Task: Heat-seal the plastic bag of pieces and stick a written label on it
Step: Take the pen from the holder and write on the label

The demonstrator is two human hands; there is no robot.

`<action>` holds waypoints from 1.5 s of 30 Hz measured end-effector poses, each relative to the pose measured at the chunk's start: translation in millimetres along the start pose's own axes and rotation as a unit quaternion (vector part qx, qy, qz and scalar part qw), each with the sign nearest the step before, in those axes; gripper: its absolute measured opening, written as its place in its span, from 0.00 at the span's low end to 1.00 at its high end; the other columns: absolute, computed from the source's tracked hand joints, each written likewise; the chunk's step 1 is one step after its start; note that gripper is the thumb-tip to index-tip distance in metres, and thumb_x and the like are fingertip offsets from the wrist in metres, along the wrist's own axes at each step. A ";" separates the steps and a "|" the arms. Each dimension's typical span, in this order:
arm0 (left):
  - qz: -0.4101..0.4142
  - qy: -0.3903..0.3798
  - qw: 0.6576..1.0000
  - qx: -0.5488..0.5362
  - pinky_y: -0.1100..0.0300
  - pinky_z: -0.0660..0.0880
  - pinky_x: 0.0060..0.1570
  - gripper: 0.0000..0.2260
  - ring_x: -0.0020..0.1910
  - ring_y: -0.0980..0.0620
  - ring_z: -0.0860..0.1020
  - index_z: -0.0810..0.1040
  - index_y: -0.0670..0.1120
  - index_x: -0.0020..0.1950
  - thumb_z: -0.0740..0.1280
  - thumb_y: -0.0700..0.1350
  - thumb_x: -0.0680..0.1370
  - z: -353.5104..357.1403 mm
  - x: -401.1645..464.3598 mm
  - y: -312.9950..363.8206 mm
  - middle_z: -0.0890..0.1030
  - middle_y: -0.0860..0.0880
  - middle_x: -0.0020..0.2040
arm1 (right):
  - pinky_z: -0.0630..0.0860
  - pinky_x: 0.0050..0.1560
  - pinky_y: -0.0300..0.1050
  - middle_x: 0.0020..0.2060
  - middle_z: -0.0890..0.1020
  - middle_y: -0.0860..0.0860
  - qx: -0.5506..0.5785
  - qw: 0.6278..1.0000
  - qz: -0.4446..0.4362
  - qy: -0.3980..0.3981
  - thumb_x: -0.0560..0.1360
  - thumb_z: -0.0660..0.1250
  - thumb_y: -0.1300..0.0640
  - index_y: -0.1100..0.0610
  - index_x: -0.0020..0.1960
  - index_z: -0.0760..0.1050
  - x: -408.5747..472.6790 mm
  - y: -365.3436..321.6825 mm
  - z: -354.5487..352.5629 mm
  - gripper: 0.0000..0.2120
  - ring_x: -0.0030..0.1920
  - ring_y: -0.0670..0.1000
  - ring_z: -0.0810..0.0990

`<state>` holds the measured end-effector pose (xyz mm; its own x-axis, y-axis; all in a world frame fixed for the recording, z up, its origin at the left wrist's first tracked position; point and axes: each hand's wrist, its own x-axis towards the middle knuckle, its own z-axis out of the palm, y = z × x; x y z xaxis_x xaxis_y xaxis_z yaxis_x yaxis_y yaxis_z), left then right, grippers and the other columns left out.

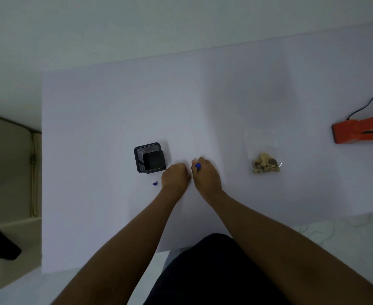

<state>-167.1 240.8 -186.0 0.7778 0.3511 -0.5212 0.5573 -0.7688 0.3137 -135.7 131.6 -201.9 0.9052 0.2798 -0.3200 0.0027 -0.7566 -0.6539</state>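
Observation:
A clear plastic bag point(262, 143) with tan pieces point(265, 165) heaped at its near end lies flat on the white table point(115, 106), right of centre. My right hand point(206, 177) grips a blue pen point(198, 166) with its tip pointing down at the table. My left hand point(174, 177) rests curled right beside it, fingers pressed down on the table; what lies under them is hidden. The pen's blue cap point(155, 184) lies loose on the table to the left of my left hand.
A black mesh pen holder point(149, 157) stands just beyond my left hand. An orange heat sealer point(361, 130) with a black cord point(366, 105) sits at the right edge. A beige cabinet point(7, 172) stands left of the table.

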 end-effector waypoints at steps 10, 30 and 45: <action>-0.001 -0.007 1.000 -0.001 0.53 0.80 0.44 0.07 0.40 0.47 0.81 0.81 0.45 0.44 0.68 0.48 0.78 -1.5 -1.0 -0.1 0.82 0.46 0.40 | 0.69 0.39 0.45 0.38 0.74 0.53 0.013 0.999 0.024 0.025 0.84 0.58 0.51 0.55 0.42 0.67 -3.2 2.1 2.9 0.14 0.37 0.52 0.73; 0.002 -0.001 1.000 0.019 0.55 0.72 0.38 0.09 0.42 0.44 0.81 0.79 0.43 0.45 0.61 0.43 0.80 -5.1 -2.1 1.4 0.82 0.43 0.44 | 0.72 0.40 0.47 0.36 0.74 0.51 0.006 0.999 -0.031 -0.024 0.83 0.57 0.52 0.53 0.39 0.66 -6.2 3.9 6.4 0.14 0.38 0.51 0.73; 0.007 0.003 1.000 0.012 0.53 0.78 0.43 0.08 0.42 0.45 0.81 0.80 0.44 0.46 0.65 0.47 0.79 -1.0 0.8 -1.8 0.83 0.45 0.44 | 0.73 0.39 0.48 0.34 0.73 0.50 0.001 0.999 -0.041 0.000 0.83 0.58 0.53 0.55 0.39 0.67 -4.6 5.5 4.1 0.15 0.36 0.51 0.72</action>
<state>-167.3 243.0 -186.1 0.7868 0.3434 -0.5128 0.5394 -0.7865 0.3009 -141.6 128.5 -206.9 0.9022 0.3405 -0.2648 0.0758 -0.7296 -0.6797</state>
